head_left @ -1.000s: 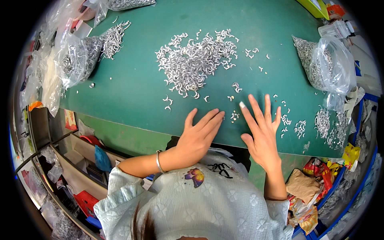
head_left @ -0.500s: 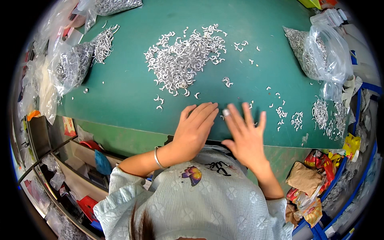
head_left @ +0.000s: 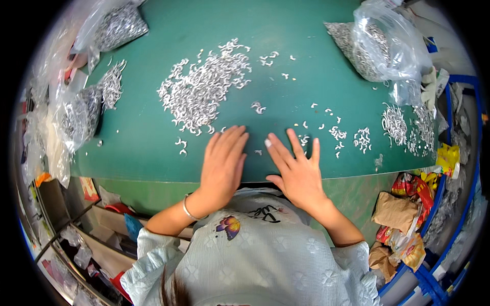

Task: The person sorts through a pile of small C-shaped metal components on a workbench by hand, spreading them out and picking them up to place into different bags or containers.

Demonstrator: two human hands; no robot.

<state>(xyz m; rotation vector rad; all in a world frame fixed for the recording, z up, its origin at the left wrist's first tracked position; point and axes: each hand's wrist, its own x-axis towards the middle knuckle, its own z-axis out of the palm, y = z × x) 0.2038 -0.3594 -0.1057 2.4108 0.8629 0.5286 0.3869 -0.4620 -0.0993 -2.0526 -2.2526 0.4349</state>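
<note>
My left hand (head_left: 223, 160) lies palm down over the green table's near edge, fingers stretched out and side by side, holding nothing visible. To its right my right hand (head_left: 298, 171) is also palm down with fingers spread, a white covering on one fingertip. Just beyond the left fingers sits a broad pile of small silvery crescent-shaped pieces (head_left: 201, 92). In the gap between the hands lies one small piece (head_left: 259, 152). Beside the right fingers are a few loose crescents (head_left: 304, 139), partly covered. Whatever is under the palms is hidden.
Farther right are small clusters (head_left: 362, 138) and a larger heap (head_left: 394, 125) of pieces. Filled clear plastic bags stand at the right (head_left: 380, 43), left (head_left: 79, 115) and far left (head_left: 120, 25). Crumpled packaging (head_left: 395, 211) lies below the table's right side.
The view has shifted, so the table's things appear farther left. My right hand has moved slightly right, widening the gap between my hands. My left hand has edged slightly forward.
</note>
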